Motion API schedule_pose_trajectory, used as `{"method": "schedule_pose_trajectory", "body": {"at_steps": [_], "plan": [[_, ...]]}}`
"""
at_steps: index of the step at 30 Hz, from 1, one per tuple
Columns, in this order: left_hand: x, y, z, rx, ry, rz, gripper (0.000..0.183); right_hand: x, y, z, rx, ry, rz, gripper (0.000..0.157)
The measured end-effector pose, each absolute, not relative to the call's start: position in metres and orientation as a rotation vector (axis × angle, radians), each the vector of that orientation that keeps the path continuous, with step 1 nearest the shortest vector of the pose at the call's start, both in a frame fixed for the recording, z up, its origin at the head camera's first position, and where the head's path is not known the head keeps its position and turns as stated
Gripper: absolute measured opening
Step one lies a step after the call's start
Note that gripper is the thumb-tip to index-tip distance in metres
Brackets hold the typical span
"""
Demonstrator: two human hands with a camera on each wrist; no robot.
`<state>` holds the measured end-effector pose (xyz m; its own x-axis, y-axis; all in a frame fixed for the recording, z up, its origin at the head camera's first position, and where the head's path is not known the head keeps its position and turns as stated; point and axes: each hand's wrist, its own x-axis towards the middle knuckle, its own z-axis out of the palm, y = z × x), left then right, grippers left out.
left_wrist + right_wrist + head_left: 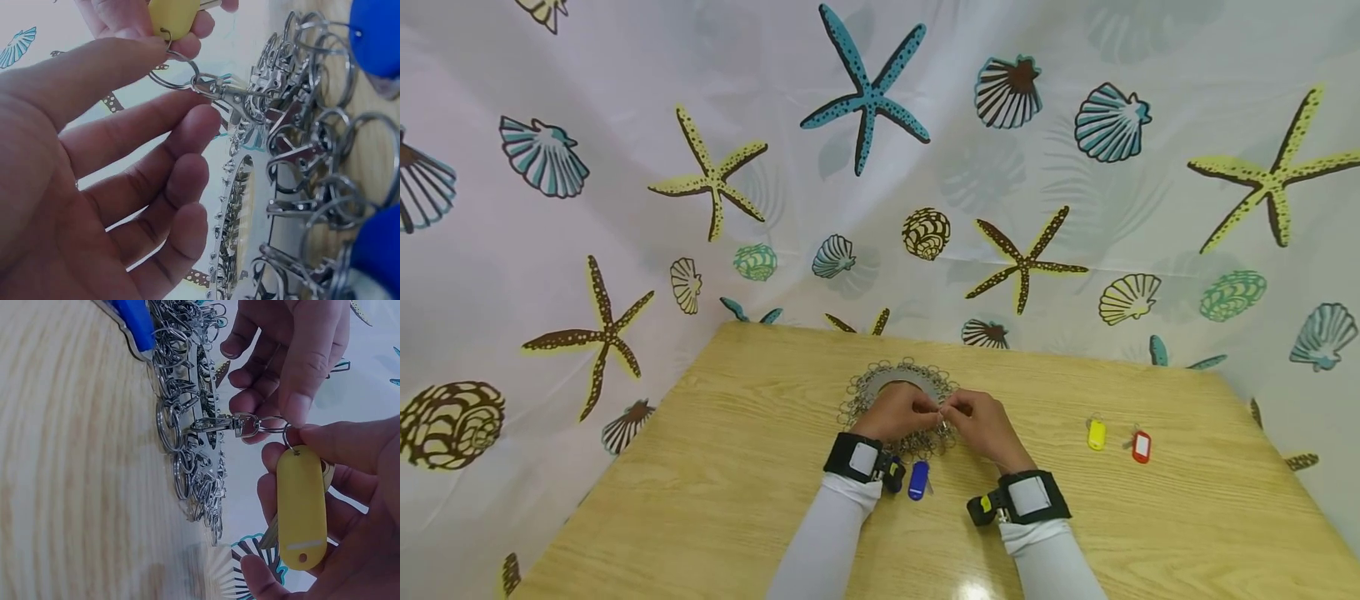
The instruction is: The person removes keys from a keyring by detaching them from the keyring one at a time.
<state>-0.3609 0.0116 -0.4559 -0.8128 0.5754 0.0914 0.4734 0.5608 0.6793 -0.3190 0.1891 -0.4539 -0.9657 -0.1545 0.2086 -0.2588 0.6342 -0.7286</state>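
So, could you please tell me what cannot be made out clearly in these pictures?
- Head view: part of the grey metal ring is hidden behind the left hand.
- Left wrist view: the held yellow tag is cut off by the top edge.
- Right wrist view: the middle of the key is hidden behind that tag.
- Head view: any writing on the red tag is too small to read.

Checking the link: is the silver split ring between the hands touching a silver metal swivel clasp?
Touching: the left wrist view shows the split ring threaded through the swivel clasp at its end.
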Motion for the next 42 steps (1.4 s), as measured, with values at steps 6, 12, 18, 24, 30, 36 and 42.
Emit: {"method": "schedule_pose_trajectory", "body": {"at_steps": [6, 12, 18, 24, 30, 36, 42], "plan": [[-0.3614, 0.0129, -0.4537, 0.898, 2.681, 1.061, 0.016, -0.3194, 0.1902, -0.4531, 0.362, -2.717, 1.244, 0.010], [-0.3612, 0.0150, -0.4536, 0.908, 2.733, 1.020, 0.013, -0.3200, 0.1907, -0.4553, 0.357, -2.715, 1.226, 0.011], [-0.3617, 0.0152, -0.4544, 0.929, 2.725, 1.010, 0.015, -0.3203, 0.1904, -0.4561, 0.342, -2.718, 1.227, 0.012], [-0.3603, 0.0129, -0.4537, 0.994, 2.706, 0.998, 0.021, -0.3200, 0.1900, -0.4557, 0.333, -2.717, 1.236, 0.012], [-0.3601, 0.0125, -0.4538, 0.961, 2.706, 0.999, 0.014, -0.3196, 0.1891, -0.4553, 0.346, -2.718, 1.221, 0.012], [-0.3629, 0.0136, -0.4564, 0.949, 2.721, 0.978, 0.012, -0.3192, 0.1880, -0.4562, 0.344, -2.719, 1.231, 0.012], [-0.3623, 0.0127, -0.4566, 0.982, 2.719, 0.972, 0.023, -0.3190, 0.1871, -0.4566, 0.326, -2.713, 1.221, 0.013]]}}
